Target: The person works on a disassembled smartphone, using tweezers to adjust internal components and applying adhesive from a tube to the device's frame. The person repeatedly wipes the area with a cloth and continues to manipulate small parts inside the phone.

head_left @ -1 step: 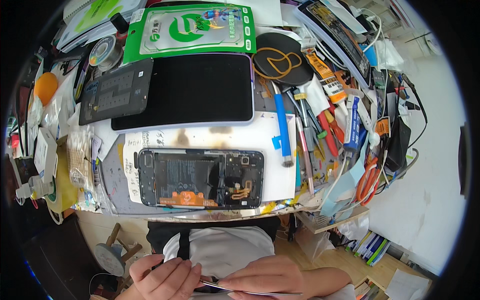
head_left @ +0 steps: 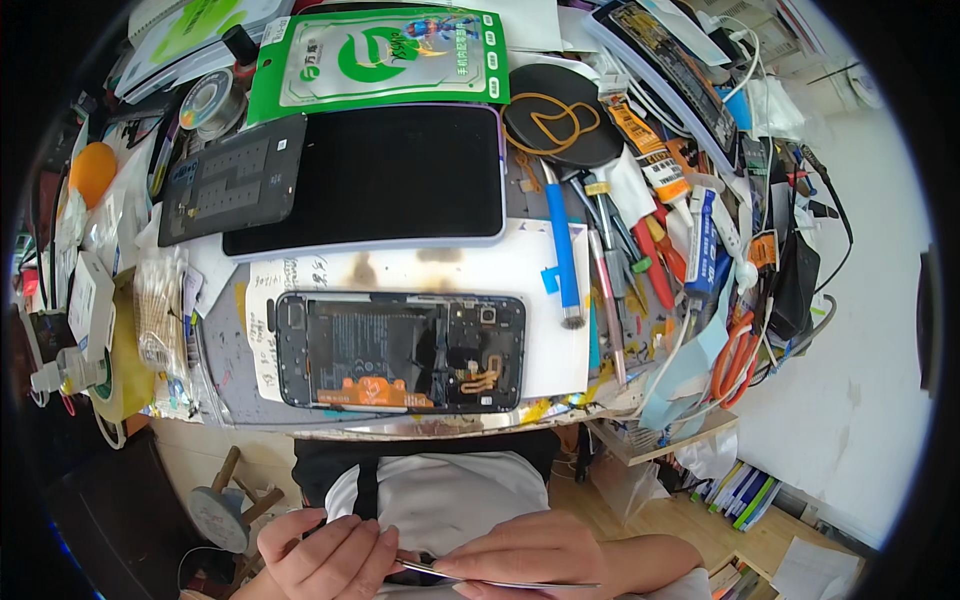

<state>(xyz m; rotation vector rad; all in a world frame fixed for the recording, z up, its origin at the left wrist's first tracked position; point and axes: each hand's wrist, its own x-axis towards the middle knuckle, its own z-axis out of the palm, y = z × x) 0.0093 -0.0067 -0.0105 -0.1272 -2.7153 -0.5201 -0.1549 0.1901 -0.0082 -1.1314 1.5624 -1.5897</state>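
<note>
My left hand (head_left: 330,550) and my right hand (head_left: 520,550) are low in the view, over my lap, both closed on a slim metal tool (head_left: 560,583) that looks like tweezers or a pry blade. On a white paper pad (head_left: 555,360) above them lies an opened phone (head_left: 400,350), battery and orange flex showing. Behind it are a dark phone screen (head_left: 380,180) in a pale case and a dark back panel (head_left: 230,175) resting across its left end.
A green packet (head_left: 380,55), solder spool (head_left: 210,105), black round pad (head_left: 560,140), brushes and pens (head_left: 560,250), glue tubes (head_left: 700,250) and orange-handled tool (head_left: 735,360) crowd the desk. Left are cotton swabs (head_left: 160,310); below, a stool (head_left: 215,515).
</note>
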